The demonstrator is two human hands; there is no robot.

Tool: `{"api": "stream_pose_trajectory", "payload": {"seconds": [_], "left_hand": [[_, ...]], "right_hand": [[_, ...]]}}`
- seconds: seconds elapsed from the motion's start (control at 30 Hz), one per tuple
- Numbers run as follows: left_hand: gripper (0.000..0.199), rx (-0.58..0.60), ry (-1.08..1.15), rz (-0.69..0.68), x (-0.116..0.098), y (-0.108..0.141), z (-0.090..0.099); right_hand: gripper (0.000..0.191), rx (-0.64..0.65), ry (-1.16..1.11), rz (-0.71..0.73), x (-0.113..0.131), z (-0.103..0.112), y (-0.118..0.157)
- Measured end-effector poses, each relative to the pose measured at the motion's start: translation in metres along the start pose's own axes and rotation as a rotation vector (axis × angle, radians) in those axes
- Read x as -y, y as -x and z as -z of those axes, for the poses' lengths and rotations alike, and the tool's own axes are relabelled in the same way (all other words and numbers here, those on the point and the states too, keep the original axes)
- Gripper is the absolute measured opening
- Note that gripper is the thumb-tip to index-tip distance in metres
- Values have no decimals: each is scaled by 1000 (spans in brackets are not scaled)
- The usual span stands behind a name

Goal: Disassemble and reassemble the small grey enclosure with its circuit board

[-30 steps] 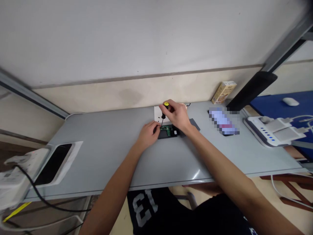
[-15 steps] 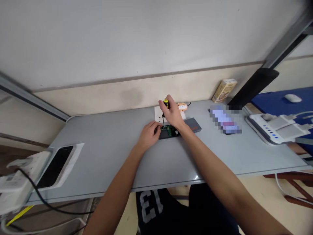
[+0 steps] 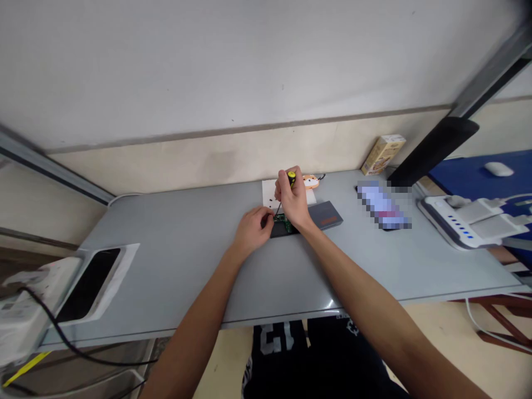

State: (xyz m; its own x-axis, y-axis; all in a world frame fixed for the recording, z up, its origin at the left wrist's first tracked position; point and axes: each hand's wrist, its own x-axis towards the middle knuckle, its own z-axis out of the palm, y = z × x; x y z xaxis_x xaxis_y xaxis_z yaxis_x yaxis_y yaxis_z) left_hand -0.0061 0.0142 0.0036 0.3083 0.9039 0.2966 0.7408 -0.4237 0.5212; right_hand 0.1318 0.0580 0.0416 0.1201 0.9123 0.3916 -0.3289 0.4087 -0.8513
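I am holding a thin screwdriver with a yellow and black handle (image 3: 291, 177) over an open black flat casing (image 3: 279, 231).
At the far left, a phone with a black screen (image 3: 89, 284) is lying on white paper, beside a white power strip (image 3: 62, 277). My left hand (image 3: 252, 231) is resting at the left end of the casing with its fingers curling; whether they are pinching something, I cannot tell. The casing is lying at the middle of the grey table (image 3: 178, 260), and a green circuit board (image 3: 287, 223) is showing inside. Behind it, a white sheet (image 3: 269, 191) is carrying small dark pieces. My right hand (image 3: 296, 202) is grasping the handle, and the shaft is slanting down to the board, near my left fingertips. An orange and white animal-face item (image 3: 310, 182) is lying behind this hand, and a flat grey box (image 3: 326, 215) is lying to its right.
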Motion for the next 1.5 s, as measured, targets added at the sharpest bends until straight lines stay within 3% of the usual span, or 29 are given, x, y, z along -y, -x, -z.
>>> {"api": "stream_pose_trajectory", "payload": {"seconds": [0.4, 0.53, 0.77, 1.0, 1.13, 1.27, 1.5], "left_hand": [[9, -61, -69, 192, -12, -4, -8], [12, -54, -77, 166, -15, -2, -7], [15, -46, -46, 147, -11, -1, -7], [19, -61, 32, 130, -3, 0, -9], [19, -50, 96, 116, 2, 1, -8], [16, -43, 52, 93, 3, 1, -7], [18, -30, 13, 74, -1, -1, -6]], "right_hand": [[48, 130, -29, -86, 12, 5, 2], [41, 187, -78, -132, 16, 11, -1], [46, 110, -66, -132, 13, 19, -6], [39, 178, -185, -218, 19, 25, -7], [51, 153, -161, -236, 16, 23, -6], [45, 138, -117, -174, 14, 20, -6], [44, 156, -178, -232, 19, 28, -9]]}}
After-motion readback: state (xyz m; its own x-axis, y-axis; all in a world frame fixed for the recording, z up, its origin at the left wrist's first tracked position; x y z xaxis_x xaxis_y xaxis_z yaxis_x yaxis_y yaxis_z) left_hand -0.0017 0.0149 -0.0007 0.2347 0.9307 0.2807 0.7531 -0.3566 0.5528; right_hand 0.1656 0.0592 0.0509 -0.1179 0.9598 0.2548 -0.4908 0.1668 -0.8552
